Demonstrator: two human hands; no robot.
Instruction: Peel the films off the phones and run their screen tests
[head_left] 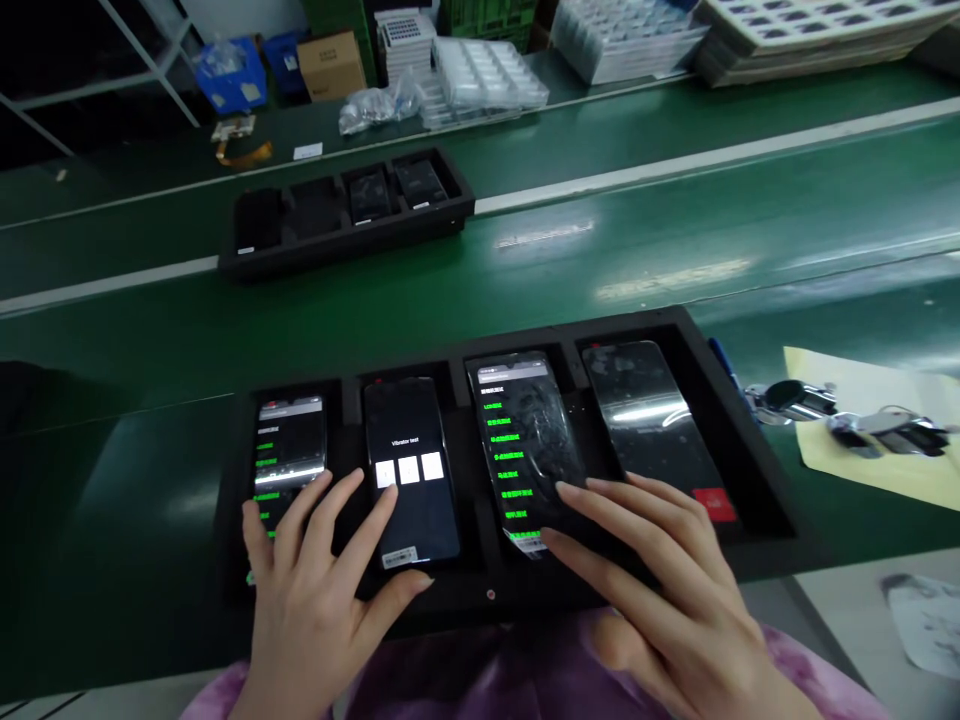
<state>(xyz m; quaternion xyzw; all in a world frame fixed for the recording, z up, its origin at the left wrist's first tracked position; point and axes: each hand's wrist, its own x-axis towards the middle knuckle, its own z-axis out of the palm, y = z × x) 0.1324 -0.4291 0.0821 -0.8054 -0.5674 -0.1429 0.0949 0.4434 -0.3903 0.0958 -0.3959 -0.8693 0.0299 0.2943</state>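
A black foam tray [491, 593] holds several smartphones in separate slots. My left hand [319, 565] is spread over its left part, the index fingertip at the "Vibrator test" phone [415, 520], which shows three white squares. Beneath the other left fingers lies the leftmost phone [291, 415], listing green text. My right hand [667, 560] has its fingers apart at the lower edge of the third phone [517, 430], also lit with a green list. Partly behind those fingers is the rightmost phone [645, 400], its screen dark with a red patch at the bottom. Neither hand grips anything.
Farther back, a second black tray [345, 235] with dark phones stands on the green bench [360, 310]. To the right, metallic devices [889, 432] lie by yellow paper [825, 375] and a blue pen [724, 362]. Plastic trays [491, 75] are stacked behind.
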